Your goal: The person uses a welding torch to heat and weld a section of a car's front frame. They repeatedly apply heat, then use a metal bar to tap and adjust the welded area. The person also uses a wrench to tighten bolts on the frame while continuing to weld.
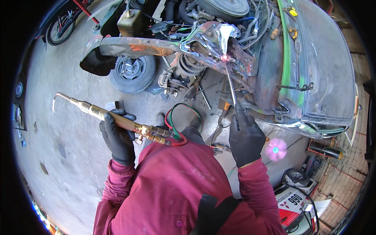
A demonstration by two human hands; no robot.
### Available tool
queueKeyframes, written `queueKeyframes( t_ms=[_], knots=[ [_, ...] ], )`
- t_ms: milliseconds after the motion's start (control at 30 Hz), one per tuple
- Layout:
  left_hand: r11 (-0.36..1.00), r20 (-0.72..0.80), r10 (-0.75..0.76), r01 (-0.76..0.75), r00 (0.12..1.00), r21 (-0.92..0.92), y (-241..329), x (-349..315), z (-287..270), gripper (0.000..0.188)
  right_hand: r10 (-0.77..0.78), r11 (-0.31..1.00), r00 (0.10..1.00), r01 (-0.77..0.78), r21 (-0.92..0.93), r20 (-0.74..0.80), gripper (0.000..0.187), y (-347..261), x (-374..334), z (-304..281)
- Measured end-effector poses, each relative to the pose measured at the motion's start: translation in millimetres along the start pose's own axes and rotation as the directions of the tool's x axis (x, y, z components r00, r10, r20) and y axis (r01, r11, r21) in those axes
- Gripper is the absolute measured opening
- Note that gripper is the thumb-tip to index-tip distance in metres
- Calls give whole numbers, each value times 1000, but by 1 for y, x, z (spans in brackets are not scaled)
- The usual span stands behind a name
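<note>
**One car (pixel 269 82), one torch (pixel 123 121), one rod (pixel 231 85), one glowing spot (pixel 225 58)**

The car fills the upper right, its engine bay uncovered and its metal worn and rusty along one fender (pixel 147 47). One motorcycle (pixel 61 29), partly in view, stands at the upper left. One wheel (pixel 133 74) shows below the fender, with one coil spring (pixel 190 64) to its right. Two hoses, one red (pixel 182 144) and one green (pixel 188 104), loop near the rear end of the torch. That brass torch lies across the closed fingers of the left hand (pixel 118 138), its bent nozzle pointing left, well apart from the car. The right hand (pixel 246 139) grips the single metal rod, which slants up to the car's torn metal. Smallest is the one pinkish-white glowing spot, at the rod's far tip. Both hands wear black gloves.
</note>
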State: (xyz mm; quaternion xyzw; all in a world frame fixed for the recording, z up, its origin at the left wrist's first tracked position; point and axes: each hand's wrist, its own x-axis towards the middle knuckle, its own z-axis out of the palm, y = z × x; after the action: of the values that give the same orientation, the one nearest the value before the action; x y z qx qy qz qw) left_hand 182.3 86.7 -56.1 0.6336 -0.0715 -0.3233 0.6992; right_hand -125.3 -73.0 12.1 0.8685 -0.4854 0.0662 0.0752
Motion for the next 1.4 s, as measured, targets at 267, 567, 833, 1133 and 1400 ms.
queueKeyframes(
  t_ms=[267, 567, 833, 1133, 1400],
  knots=[
    [999, -4, 24, -23, 1000, 24, 6, 6, 17, 60, 44, 999, 999, -45, 23, 25, 43, 12, -1, 8],
    [999, -35, -1, 2, 999, 43, 7, 7, 35, 60, 27, 999, 991, -23, -36, 132, 46, 12, 8, 26],
    [980, -58, 162, -154, 985, 128, -7, -4, 46, 59, -427, 902, 834, 422, 93, 349, 30, 81, 145, -90],
    [1000, -8, -13, 13, 1000, 16, -6, -19, 31, 59, -510, 859, 738, 465, 215, 442, 31, 96, 215, -106],
    [997, 22, -57, 56, 998, 47, 0, -23, 37, 59, -203, 966, 963, 166, 200, 180, 41, 91, 51, -13]
  ],
)
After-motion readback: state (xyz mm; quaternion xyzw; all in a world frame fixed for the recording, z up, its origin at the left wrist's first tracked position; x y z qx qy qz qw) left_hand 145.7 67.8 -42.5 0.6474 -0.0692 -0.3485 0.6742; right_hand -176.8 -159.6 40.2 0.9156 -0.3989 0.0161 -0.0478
